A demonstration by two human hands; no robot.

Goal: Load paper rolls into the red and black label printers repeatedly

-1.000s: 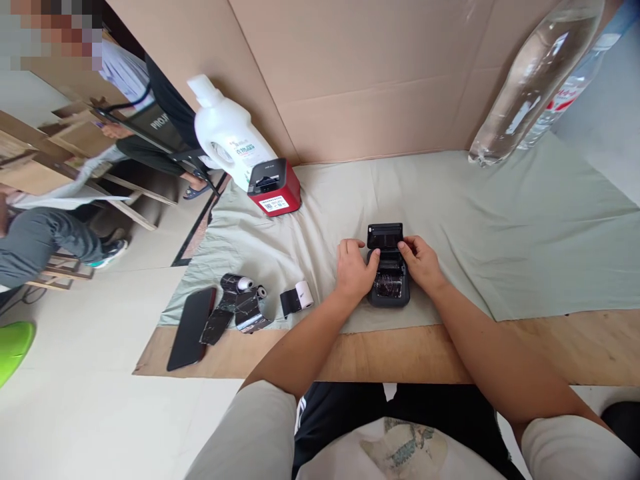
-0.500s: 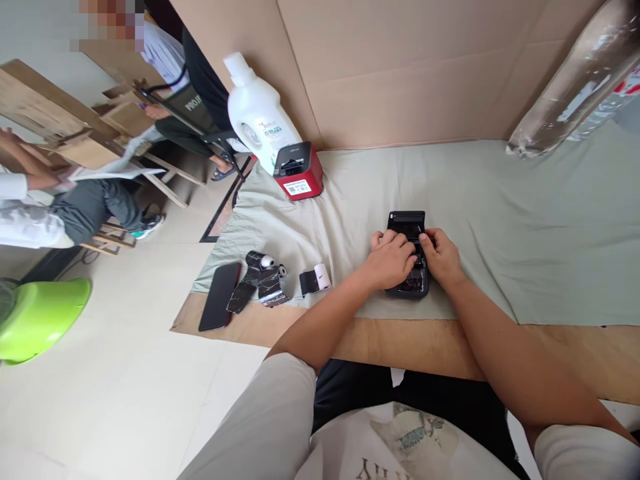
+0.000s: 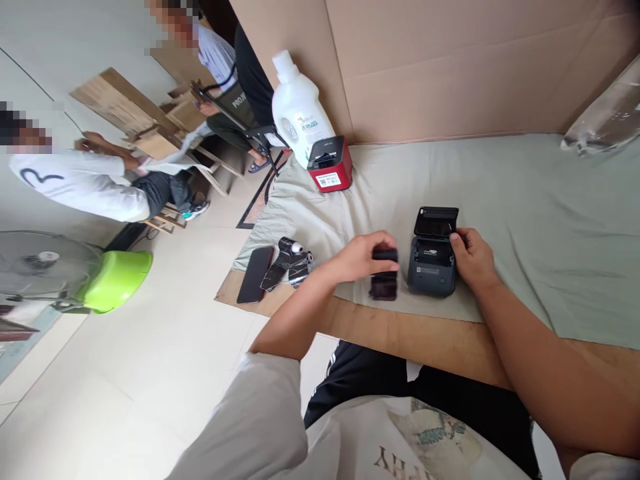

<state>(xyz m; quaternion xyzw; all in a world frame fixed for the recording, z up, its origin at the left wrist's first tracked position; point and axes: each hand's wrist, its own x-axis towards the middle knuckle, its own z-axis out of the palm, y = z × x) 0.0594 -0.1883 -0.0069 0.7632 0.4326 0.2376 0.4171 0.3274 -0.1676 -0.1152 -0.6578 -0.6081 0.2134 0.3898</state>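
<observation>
Here, from the left, I see a dark phone [image 3: 255, 275] beside unspooled black rolls [image 3: 299, 271]; farther back, a white bottle [image 3: 300, 107] and red box [image 3: 343, 168]. My left hand [image 3: 360, 257], nearly closed, pinches a dark roll [image 3: 385, 255], its strip trailing nearward. Just right, a black printer [image 3: 431, 281] sits lid-up on cloth [image 3: 530, 233], my right hand [image 3: 475, 259] clasping its right side.

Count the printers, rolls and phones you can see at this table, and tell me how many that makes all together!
Printers: 2 (black printer, red printer)
Rolls: 3 in view (held roll in the left hand; far roll and near roll, both beside the phone)
Phones: 1
Total: 6 in view
</observation>
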